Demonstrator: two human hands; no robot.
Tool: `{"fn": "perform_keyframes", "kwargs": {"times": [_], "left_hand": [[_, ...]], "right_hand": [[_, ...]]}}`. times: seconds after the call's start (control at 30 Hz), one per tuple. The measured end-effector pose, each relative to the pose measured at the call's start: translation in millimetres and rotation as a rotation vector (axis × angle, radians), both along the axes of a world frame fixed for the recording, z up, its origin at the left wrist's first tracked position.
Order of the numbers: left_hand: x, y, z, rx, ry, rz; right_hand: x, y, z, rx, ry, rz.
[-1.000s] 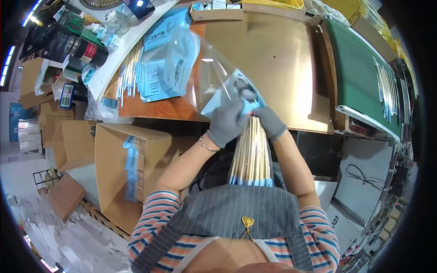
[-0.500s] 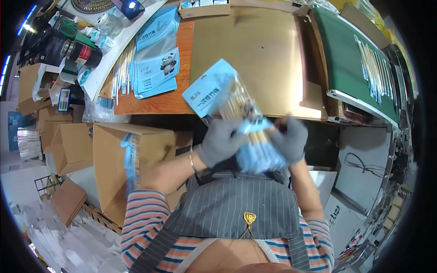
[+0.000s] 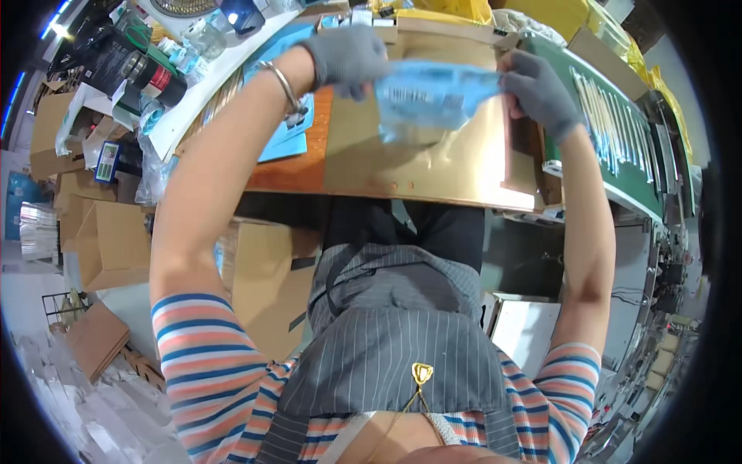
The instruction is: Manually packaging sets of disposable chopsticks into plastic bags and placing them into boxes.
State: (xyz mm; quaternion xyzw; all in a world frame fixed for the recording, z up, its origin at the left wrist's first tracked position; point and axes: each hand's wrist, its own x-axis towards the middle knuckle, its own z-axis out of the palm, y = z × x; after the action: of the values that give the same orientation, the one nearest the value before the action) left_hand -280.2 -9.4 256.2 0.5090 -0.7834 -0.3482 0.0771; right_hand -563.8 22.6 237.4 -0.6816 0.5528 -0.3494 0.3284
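Observation:
A blue-printed plastic bag [image 3: 425,97], partly see-through and blurred, is stretched between my two grey-gloved hands above a brass-coloured board [image 3: 348,166]. My left hand [image 3: 352,60] is closed at the bag's left end. At its right corner, my right hand [image 3: 537,91] pinches the plastic with bent fingers. Whether sticks lie inside the bag cannot be made out. Flat blue bags [image 3: 290,131] lie on the orange-brown tabletop, partly hidden by my left forearm.
Thin sticks with blue wrapping [image 3: 614,116] are lined up on a green board [image 3: 630,185] at the right. A dark flask [image 3: 154,77] and clear jars stand at the left. An open cardboard box [image 3: 267,271] sits below the table edge.
Both hands have moved forward and apart, from close to my body to over the board. The bag of bamboo sticks seen earlier no longer shows plainly; a blue bag is now stretched between the hands.

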Motion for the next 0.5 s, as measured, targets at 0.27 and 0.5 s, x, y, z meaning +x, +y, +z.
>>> {"fn": "perform_keyframes", "kwargs": {"times": [0.27,0.5], "left_hand": [[57,24,-100,0.753,0.594,0.023],[-64,112,-205,0.681,1.913,0.027]], "right_hand": [[12,46,-43,-0.261,-0.204,0.129],[81,116,-66,-0.601,0.153,0.459]]}}
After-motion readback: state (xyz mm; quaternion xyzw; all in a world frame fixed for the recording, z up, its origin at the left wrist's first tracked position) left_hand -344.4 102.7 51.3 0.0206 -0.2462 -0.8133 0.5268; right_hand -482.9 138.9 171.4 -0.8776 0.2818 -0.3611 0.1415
